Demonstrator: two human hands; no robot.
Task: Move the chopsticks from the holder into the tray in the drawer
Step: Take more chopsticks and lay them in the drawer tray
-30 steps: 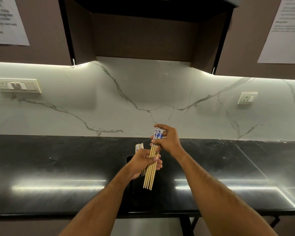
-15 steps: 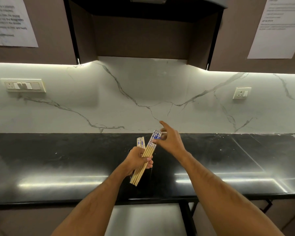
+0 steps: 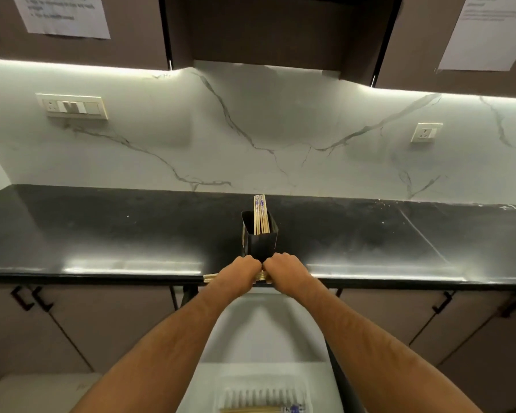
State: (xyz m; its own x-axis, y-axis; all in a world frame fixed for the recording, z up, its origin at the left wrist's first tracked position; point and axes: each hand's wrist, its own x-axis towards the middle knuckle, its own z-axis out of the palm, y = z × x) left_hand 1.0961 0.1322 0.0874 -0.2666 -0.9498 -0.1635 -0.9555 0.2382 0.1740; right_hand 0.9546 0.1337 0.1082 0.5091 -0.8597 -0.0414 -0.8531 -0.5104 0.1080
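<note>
Both hands have dropped to the bench (image 3: 102,234) edge at frame centre, left hand (image 3: 241,271) and right hand (image 3: 283,269) gripping one chopstick bundle (image 3: 210,277) horizontally, while more chopsticks (image 3: 261,214) stand in the black holder (image 3: 259,245) and some lie in the drawer tray (image 3: 262,394) at bottom.

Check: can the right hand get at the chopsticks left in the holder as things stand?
Probably not right away: the right hand grips the held bundle together with the left hand. The remaining chopsticks stand exposed in the holder just beyond, nothing blocking.
</note>
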